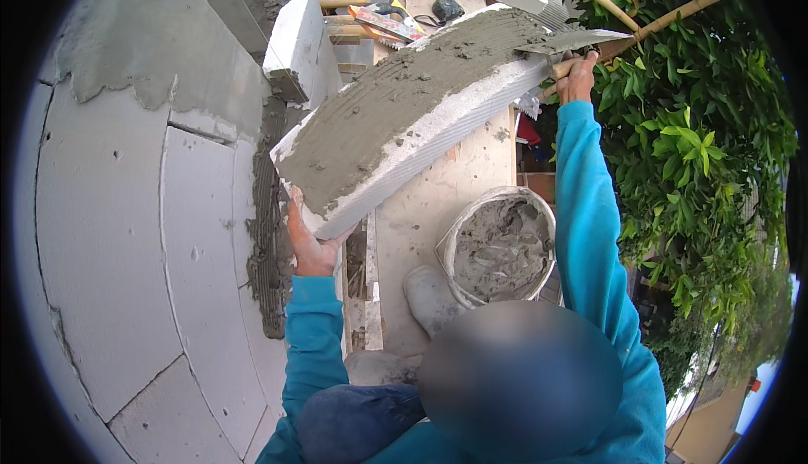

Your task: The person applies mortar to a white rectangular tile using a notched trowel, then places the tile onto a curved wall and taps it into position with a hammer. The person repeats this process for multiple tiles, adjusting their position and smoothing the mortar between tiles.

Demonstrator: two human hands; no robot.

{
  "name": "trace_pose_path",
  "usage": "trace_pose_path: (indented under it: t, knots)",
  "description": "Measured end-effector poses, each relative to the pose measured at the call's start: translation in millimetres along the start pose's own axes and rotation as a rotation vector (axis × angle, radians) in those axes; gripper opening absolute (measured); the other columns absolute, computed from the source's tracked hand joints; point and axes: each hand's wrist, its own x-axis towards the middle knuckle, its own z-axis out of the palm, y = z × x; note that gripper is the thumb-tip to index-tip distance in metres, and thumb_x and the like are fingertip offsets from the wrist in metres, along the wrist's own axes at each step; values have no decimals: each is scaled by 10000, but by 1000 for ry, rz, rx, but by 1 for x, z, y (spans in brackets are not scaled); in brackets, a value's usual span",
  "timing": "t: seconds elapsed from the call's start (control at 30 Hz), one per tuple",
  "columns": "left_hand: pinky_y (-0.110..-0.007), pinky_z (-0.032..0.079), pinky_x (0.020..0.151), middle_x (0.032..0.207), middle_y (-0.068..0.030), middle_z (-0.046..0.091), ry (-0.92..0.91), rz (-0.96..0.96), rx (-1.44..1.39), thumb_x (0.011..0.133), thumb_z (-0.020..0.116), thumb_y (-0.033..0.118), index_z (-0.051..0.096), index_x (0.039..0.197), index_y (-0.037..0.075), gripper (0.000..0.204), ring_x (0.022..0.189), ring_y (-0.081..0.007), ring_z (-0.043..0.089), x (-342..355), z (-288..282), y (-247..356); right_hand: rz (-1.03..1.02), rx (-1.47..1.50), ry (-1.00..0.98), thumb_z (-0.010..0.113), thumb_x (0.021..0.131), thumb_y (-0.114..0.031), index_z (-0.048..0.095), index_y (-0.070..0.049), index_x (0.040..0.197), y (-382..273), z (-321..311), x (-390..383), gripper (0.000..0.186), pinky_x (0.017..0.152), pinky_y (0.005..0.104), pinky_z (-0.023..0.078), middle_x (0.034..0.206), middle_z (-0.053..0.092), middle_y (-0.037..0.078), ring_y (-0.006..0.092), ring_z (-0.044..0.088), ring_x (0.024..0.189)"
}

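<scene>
A long white lightweight concrete block (454,132) slants across the upper middle, its upward face coated with grey mortar (396,94). My left hand (313,247) grips its near left corner from below, thumb up along the end face. My right hand (577,81) is closed round the wooden handle of a trowel (576,41) at the block's far right end. The trowel's mortar-smeared blade lies over that end. Whether the right fingers also touch the block is hidden. Ridged mortar (269,237) runs down the wall edge left of the block.
A wall of grey blocks (101,203) fills the left. A white bucket (450,272) of mortar stands by my boot (431,296) on a board (412,212). A handsaw (387,24), bamboo poles (677,15) and another white block (295,39) lie beyond. Leafy branches (682,144) hang at right.
</scene>
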Motion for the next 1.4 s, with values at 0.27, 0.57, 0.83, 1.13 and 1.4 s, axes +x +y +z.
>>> trace_pose_path:
  t: [0.27, 0.57, 0.83, 1.13, 1.4]
  knots:
    - [-643, 311, 1001, 1423, -79, 411, 43, 3, 35, 877, 495, 592, 349, 1425, 231, 672, 1280, -362, 416, -10, 3, 0, -701, -805, -302, 481, 947, -505, 589, 26, 940, -84, 38, -123, 541, 752, 354, 466, 943, 675, 150, 265, 624, 794]
    - [-656, 301, 986, 1415, -65, 420, 60, -62, 3, 886, 444, 622, 389, 1392, 278, 615, 1275, -350, 419, -12, 8, -6, -1252, -1232, -924, 618, 891, -338, 441, -44, 862, -41, 73, -244, 344, 512, 401, 507, 832, 504, 130, 326, 585, 634]
    - [-676, 279, 981, 1430, -68, 404, 101, -33, 4, 873, 452, 630, 358, 1413, 272, 655, 1285, -366, 409, -13, 12, -4, -1175, -1504, -1147, 611, 886, -375, 454, -49, 828, -47, -16, -205, 366, 508, 389, 506, 816, 516, 115, 303, 599, 635]
    - [-669, 286, 990, 1437, -59, 389, 74, -54, -6, 897, 435, 613, 347, 1415, 292, 615, 1281, -359, 419, -11, 9, -6, -1263, -1735, -951, 676, 841, -340, 474, -60, 827, -127, -108, -122, 346, 553, 396, 488, 800, 500, 109, 295, 602, 675]
    - [-657, 295, 988, 1442, -27, 403, 98, 42, 54, 883, 381, 667, 322, 1433, 289, 670, 1271, -351, 437, -12, -3, -24, -45, -1084, -909, 602, 911, -277, 551, 11, 929, -153, 22, -174, 293, 433, 256, 441, 669, 542, 28, 92, 520, 480]
